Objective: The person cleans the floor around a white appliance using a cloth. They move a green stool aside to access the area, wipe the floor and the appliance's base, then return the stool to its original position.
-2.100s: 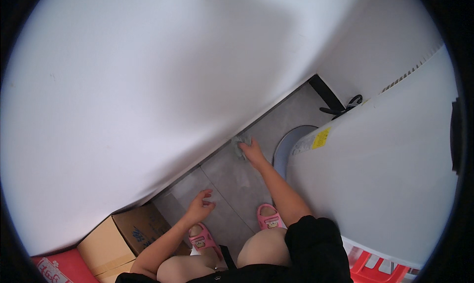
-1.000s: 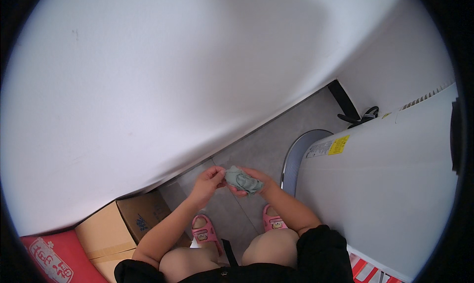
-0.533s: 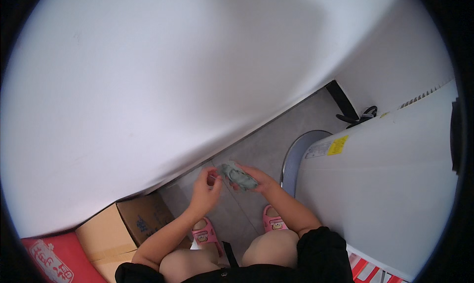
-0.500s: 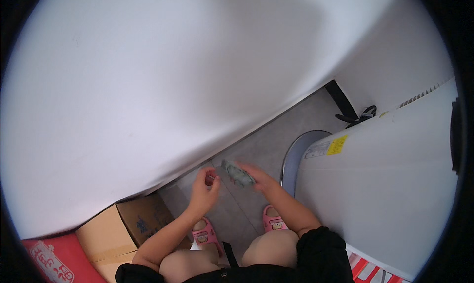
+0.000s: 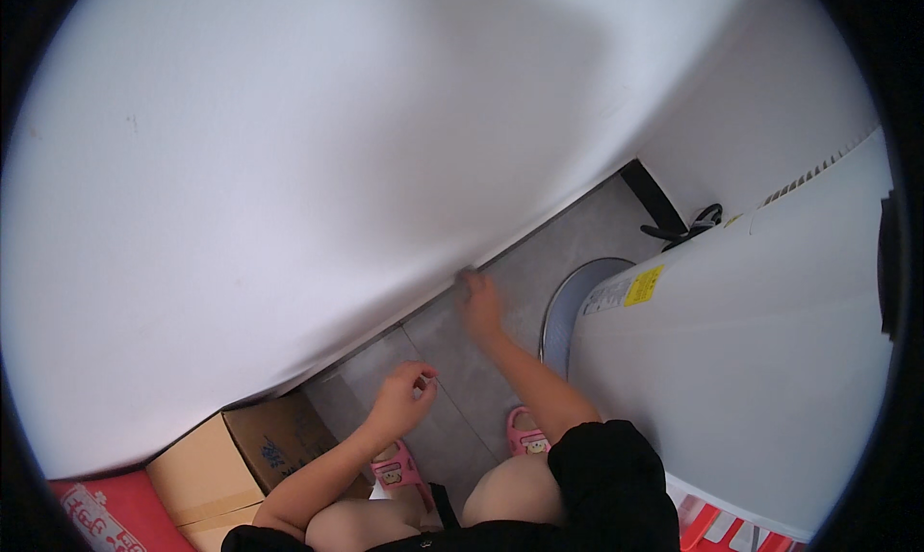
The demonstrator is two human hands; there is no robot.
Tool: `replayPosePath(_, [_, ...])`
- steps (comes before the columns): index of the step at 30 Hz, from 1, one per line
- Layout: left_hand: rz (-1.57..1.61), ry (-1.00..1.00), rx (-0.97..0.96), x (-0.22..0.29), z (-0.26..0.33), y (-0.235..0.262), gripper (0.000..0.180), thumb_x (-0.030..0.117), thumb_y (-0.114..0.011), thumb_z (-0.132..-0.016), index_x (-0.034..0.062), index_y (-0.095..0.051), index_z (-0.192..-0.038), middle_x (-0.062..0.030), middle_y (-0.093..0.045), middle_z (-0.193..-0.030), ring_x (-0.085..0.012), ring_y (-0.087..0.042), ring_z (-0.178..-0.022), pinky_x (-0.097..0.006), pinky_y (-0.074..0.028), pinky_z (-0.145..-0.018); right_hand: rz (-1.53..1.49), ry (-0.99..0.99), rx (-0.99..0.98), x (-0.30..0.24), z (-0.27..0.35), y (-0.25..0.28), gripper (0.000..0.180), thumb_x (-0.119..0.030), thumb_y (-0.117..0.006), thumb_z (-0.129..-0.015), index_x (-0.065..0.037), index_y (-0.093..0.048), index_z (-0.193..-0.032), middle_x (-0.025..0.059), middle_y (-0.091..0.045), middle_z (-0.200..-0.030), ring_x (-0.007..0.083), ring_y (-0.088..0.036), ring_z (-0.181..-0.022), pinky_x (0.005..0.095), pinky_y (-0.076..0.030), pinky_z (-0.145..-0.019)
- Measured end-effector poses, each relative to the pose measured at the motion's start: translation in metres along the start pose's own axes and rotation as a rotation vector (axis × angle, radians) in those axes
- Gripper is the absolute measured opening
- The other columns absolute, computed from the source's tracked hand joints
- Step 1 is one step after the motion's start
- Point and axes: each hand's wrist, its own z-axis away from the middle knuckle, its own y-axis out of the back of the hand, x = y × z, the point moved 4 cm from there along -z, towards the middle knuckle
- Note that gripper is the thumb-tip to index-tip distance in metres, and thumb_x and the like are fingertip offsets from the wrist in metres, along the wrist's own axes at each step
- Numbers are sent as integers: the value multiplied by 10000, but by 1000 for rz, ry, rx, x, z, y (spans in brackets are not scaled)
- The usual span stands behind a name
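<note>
My right hand (image 5: 481,307) reaches forward to the bottom edge of the big white wall-like surface (image 5: 289,186). Its fingers are closed on a folded grey-green cloth (image 5: 466,281), mostly hidden now and blurred by motion, close against that edge. My left hand (image 5: 406,398) hangs in the air over the grey tiled floor (image 5: 452,384), left of and nearer than the right. Its fingers curl loosely, with a gap between thumb and fingertips, and I see nothing in it.
A white appliance-like body (image 5: 731,350) with a yellow label stands at right, a curved grey base (image 5: 563,311) below it. Black cables (image 5: 688,232) lie behind. At lower left are a cardboard box (image 5: 212,465) and a red package (image 5: 125,513). My pink sandals (image 5: 399,470) stand on the floor.
My right hand has moved forward and slightly left with the cloth, up to the white surface's lower edge. The left hand has dropped back toward my knees, away from the cloth.
</note>
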Motion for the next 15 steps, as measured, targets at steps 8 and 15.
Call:
replayPosePath(8, [-5,-29,-146,12,1,-15,149,65,-583,-758,13,-572,-898,-135,-563,-840,-224,-589,-721,-312,-471,-665,-9,370,-370,-12,39,-28,408,-92,-613,-696,-87,-503,-1089,182,-476,-1042,361,-502,-946,417,-431,-799])
replayPosePath(15, [-26,6,-225,10,8,-18,149,77,-587,-768,16,-582,-904,-138,-575,-860,-222,-586,-736,-310,-471,-674,90,107,35,1,-12,17,413,-67,-595,-688,-79,-498,-1090,178,-476,-1024,366,-498,-937,403,-423,-807])
